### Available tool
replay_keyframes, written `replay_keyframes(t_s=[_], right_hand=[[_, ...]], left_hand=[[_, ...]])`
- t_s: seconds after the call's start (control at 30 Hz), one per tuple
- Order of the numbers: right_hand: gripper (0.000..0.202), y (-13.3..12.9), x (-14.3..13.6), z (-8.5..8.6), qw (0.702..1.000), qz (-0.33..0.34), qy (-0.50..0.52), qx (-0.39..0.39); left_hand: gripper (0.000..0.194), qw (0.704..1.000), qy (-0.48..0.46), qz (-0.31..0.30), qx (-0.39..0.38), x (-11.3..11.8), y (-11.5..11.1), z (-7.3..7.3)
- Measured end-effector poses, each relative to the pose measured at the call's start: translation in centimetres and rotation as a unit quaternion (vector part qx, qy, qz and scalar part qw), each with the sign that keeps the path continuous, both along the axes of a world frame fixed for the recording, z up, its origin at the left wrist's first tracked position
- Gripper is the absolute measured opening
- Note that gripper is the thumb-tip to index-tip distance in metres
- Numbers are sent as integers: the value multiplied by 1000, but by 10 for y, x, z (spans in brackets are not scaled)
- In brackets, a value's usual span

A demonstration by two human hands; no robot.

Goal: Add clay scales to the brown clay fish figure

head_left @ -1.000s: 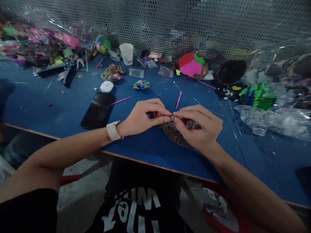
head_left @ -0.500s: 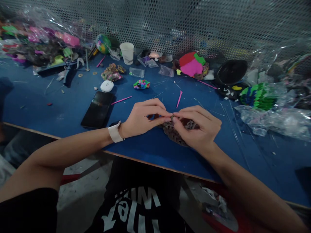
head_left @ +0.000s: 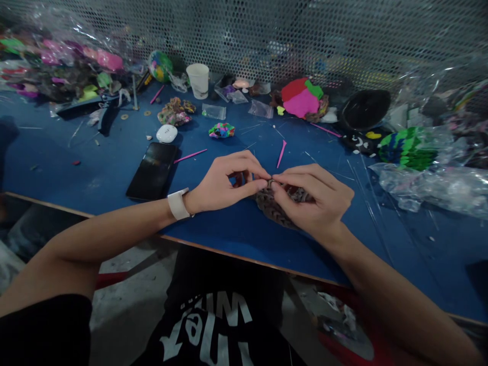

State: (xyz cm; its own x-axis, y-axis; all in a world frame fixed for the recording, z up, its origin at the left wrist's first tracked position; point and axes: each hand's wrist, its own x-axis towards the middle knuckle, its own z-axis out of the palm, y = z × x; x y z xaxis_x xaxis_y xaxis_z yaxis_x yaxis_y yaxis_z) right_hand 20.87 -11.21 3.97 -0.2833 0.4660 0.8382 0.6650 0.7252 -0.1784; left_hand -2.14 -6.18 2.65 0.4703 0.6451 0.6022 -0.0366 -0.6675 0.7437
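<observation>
A grey-brown modelling clay piece (head_left: 275, 212) with a scale-like, overlapping surface lies on the blue table near its front edge, partly covered by my right hand (head_left: 320, 195). Between my fingertips, at the top of that piece, is a small bit of brown clay (head_left: 270, 182). My left hand (head_left: 226, 182) pinches it from the left with thumb and index finger, the other fingers curled behind. From the right, thumb and index finger of my right hand close on the same bit. Whether the bit is joined to the larger piece I cannot tell.
A pink tool (head_left: 281, 154) lies beyond my hands. To the left are a phone (head_left: 152, 171), another pink stick (head_left: 190, 155) and a white case (head_left: 166, 133). Farther back stand a paper cup (head_left: 198, 81) and coloured clay lumps (head_left: 221, 130). Plastic bags (head_left: 430, 185) lie right.
My left fingertips have shifted slightly, the thumb and index finger a little more apart. My right hand has moved a touch to the right. The clay piece stays in place.
</observation>
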Motion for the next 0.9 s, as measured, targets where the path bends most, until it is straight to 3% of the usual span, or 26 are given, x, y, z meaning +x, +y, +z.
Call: replay_keyframes(t_s=[0.2, 0.6, 0.9], right_hand=[[19, 0, 4, 1, 999, -6, -42, 32], [9, -1, 6, -2, 999, -7, -26, -40], [21, 0, 8, 2, 997, 15, -66, 24]], left_hand=[[37, 995, 9, -29, -93, 2, -1, 2], [38, 987, -11, -56, -151, 3, -1, -1], [43, 987, -7, -59, -147, 4, 2, -2]])
